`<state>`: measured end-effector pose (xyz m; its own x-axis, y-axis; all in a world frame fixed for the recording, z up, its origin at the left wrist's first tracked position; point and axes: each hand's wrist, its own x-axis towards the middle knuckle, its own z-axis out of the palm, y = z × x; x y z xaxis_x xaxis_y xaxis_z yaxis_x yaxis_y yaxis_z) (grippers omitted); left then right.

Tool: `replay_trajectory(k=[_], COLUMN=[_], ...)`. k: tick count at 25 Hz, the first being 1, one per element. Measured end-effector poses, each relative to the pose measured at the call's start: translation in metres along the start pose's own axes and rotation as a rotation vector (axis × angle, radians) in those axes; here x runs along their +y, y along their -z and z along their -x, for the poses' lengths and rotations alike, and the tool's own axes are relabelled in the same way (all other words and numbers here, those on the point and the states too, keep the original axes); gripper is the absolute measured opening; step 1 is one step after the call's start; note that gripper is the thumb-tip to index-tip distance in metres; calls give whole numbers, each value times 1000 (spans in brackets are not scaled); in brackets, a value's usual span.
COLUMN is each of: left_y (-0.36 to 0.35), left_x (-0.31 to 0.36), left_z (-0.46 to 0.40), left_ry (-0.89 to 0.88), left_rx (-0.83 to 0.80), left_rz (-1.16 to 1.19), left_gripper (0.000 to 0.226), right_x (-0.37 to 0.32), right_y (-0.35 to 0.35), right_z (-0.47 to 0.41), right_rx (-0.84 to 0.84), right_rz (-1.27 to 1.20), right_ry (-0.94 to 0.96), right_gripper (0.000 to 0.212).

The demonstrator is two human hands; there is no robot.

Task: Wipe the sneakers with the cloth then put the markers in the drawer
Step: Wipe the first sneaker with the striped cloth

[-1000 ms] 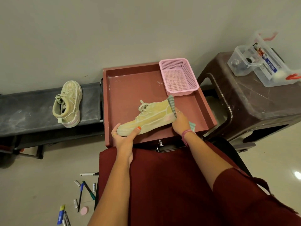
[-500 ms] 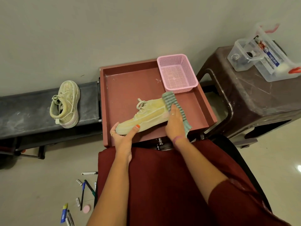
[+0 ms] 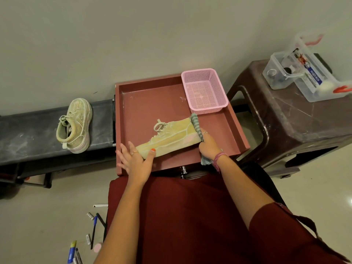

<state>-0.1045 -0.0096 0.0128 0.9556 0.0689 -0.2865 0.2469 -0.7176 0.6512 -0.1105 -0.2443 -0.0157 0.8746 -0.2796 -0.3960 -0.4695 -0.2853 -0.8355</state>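
A pale yellow-green sneaker [image 3: 169, 138] lies on its side in the open reddish-brown drawer [image 3: 236, 130], toe toward me on the left. My left hand [image 3: 136, 159] holds its toe, thumb on top and fingers spread. My right hand [image 3: 208, 144] grips a striped teal cloth [image 3: 196, 125] and presses it against the sneaker's heel. A second dusty sneaker [image 3: 75, 126] sits on the dark bench [image 3: 28, 134] to the left. Several markers [image 3: 94, 228] lie scattered on the floor at the lower left.
A pink mesh basket [image 3: 204, 90] stands in the drawer's back right corner. A brown plastic stool [image 3: 297, 126] to the right carries clear plastic boxes [image 3: 304, 75]. A pink eraser-like disc [image 3: 98, 247] lies among the markers. My lap in dark red cloth fills the foreground.
My right hand with the cloth slid from the sneaker's side back to its heel. The fingers of my left hand have spread wider at the toe.
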Motion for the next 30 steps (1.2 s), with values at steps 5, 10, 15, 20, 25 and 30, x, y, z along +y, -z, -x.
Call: replay_trajectory(k=[5, 10, 15, 20, 25, 30], left_y=[-5, -36, -42, -18, -2, 12], left_x=[53, 98, 92, 92, 87, 79], left_z=[-22, -45, -50, -31, 6, 35], left_ry=[-392, -592, -657, -661, -585, -556], left_rx=[-210, -417, -318, -185, -88, -74], left_rz=[-496, -728, -794, -310, 19, 116], left_gripper=[118, 145, 129, 107, 95, 105], right_x=[2, -7, -26, -55, -69, -97], right_y=[0, 2, 4, -6, 10, 45], right_z=[5, 14, 27, 69, 86, 95], right_rx=[-3, -4, -48, 100, 66, -214], right_rz=[-9, -42, -163, 340, 624, 336], right_ry=[3, 2, -60, 309, 557, 381], right_gripper=[78, 68, 60, 74, 83, 73])
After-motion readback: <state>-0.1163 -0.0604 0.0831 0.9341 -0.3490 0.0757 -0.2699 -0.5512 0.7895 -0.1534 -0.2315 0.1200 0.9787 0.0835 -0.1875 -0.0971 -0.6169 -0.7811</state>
